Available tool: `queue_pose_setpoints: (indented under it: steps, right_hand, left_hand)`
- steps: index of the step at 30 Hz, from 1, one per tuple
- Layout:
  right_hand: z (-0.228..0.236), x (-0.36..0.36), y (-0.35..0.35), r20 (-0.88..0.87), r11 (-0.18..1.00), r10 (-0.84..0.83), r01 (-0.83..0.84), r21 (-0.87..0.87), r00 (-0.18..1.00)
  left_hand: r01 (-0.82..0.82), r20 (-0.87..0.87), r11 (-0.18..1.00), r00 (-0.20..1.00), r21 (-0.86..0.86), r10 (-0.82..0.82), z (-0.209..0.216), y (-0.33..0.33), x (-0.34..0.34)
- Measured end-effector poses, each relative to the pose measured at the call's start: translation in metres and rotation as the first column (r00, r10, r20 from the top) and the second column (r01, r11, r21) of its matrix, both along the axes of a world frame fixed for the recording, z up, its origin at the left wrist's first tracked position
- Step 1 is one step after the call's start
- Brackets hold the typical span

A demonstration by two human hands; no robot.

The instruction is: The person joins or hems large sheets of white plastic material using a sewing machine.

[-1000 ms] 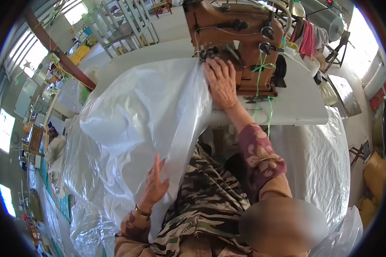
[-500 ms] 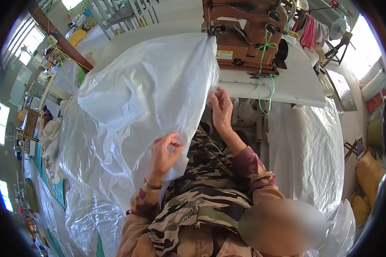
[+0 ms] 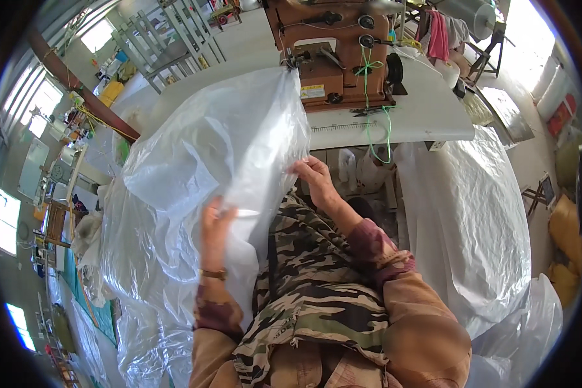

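A large translucent plastic sheet [image 3: 174, 152] spreads over the table's left part and hangs toward my lap. Its upper right corner reaches the needle area of a brown sewing machine [image 3: 349, 71]. My right hand [image 3: 318, 184] has its thumb and fingers pinched on the sheet's right edge, just below the table's front edge. Over the lower middle of the sheet is my left hand [image 3: 216, 226], smeared by motion, so its grip does not show. Green cord [image 3: 368, 90] hangs from the machine, beside small dark snips [image 3: 372, 111] on its base.
The pale tabletop [image 3: 427, 116] carries a ruler strip [image 3: 343, 127] along its front. More plastic sheeting [image 3: 465, 220] hangs at the right. A camouflage apron [image 3: 317, 278] covers my lap. A grey metal rack [image 3: 168, 48] and a brown post [image 3: 77, 90] stand at the far left.
My left hand has moved left and slightly up across the sheet. My right hand has come down and left onto the sheet's edge. The whole view has shifted, with the machine now further left.
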State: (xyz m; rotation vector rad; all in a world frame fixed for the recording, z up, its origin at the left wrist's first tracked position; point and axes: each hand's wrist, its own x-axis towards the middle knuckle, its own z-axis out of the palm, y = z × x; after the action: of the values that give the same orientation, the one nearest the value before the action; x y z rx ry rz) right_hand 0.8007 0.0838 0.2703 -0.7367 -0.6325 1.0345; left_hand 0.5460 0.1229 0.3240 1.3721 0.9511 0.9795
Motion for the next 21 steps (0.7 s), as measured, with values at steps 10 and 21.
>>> queue_pose_setpoints:
  steps: [10,21]
  right_hand:
    - [0.075,-0.017,-0.074,0.309,0.866,0.487,-0.498,-0.046,0.817]
    - [0.085,-0.007,-0.068,0.258,0.987,0.156,-0.162,0.001,0.953]
  left_hand:
    - [0.395,-0.572,0.739,0.820,0.545,-0.016,0.121,-0.004,0.010]
    - [0.378,-0.525,0.781,0.848,0.497,-0.077,0.101,-0.020,0.026]
